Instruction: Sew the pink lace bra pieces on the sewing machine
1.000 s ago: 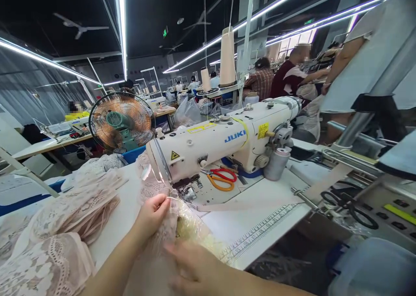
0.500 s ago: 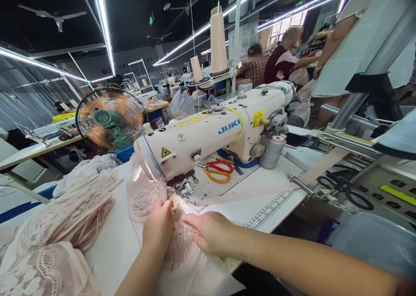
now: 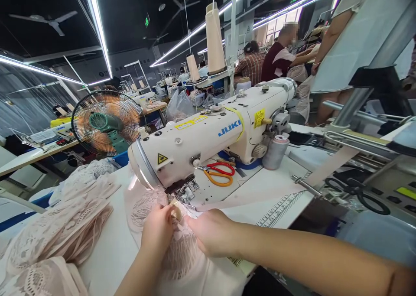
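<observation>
A pale pink lace garment piece (image 3: 182,255) lies under the head of a white JUKI sewing machine (image 3: 201,140) and hangs toward me over the table edge. My left hand (image 3: 158,226) pinches the lace just in front of the presser foot (image 3: 185,194). Close on its right, my right hand (image 3: 211,231) grips the same fabric, thumb on top. Between the two hands the cloth is bunched, and the fingertips are partly hidden. A pink fabric band (image 3: 253,195) runs from the right across the table to the foot.
Red-and-orange-handled scissors (image 3: 219,174) lie behind the needle area. A grey thread cone (image 3: 275,153) stands by the machine. Lace pieces (image 3: 58,218) are heaped at left, near a fan (image 3: 105,122). Black scissors (image 3: 357,194) rest at right. Co-workers sit and stand beyond.
The view has shifted slightly. Both hands keep hold of the lace near the presser foot, with only a small movement of the fingers and cloth.
</observation>
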`<act>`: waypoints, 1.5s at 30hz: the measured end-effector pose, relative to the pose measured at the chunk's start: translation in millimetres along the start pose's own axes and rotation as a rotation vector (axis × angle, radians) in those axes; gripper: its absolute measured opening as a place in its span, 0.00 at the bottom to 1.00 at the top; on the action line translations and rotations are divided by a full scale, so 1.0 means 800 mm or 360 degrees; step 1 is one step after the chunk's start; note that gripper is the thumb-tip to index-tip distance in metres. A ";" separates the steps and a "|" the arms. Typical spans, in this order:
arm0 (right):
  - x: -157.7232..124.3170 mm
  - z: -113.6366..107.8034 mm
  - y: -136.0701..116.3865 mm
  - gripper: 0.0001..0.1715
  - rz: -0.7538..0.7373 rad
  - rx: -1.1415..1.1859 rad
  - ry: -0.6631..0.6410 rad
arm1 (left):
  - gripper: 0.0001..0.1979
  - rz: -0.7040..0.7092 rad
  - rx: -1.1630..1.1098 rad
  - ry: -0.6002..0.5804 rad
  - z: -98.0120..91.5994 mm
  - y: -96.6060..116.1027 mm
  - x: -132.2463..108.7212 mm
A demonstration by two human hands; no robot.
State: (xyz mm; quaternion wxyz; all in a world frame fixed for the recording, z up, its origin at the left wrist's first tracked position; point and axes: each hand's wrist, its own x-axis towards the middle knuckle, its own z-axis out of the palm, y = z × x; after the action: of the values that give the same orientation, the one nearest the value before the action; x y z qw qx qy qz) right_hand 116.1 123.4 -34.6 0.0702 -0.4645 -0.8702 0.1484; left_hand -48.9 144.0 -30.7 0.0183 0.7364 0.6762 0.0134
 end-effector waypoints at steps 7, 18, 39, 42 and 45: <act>0.001 -0.006 -0.003 0.34 -0.0028 -0.0262 -0.0266 | 0.15 0.0166 0.0262 0.0116 0.018 0.011 -0.020; 0.003 0.007 0.001 0.24 -0.0103 -0.0282 -0.0229 | 0.17 0.0541 0.0016 0.0488 0.040 0.007 -0.023; 0.009 -0.003 -0.001 0.19 -0.0047 -0.0403 -0.0289 | 0.16 0.0231 -0.0182 0.0110 0.026 0.028 -0.013; 0.012 -0.013 0.000 0.18 -0.0012 -0.0384 -0.0332 | 0.16 0.0209 -0.0186 0.0125 0.026 0.030 -0.007; 0.015 -0.019 0.000 0.16 0.0006 -0.0357 -0.0319 | 0.15 0.0193 -0.0183 0.0151 0.027 0.030 -0.002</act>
State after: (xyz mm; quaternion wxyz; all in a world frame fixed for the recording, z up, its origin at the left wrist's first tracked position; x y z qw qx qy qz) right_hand 113.5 136.4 -20.8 -0.0698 -0.4539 -0.8831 0.0960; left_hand -24.0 139.9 -51.1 0.0278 0.7722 0.6287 0.0882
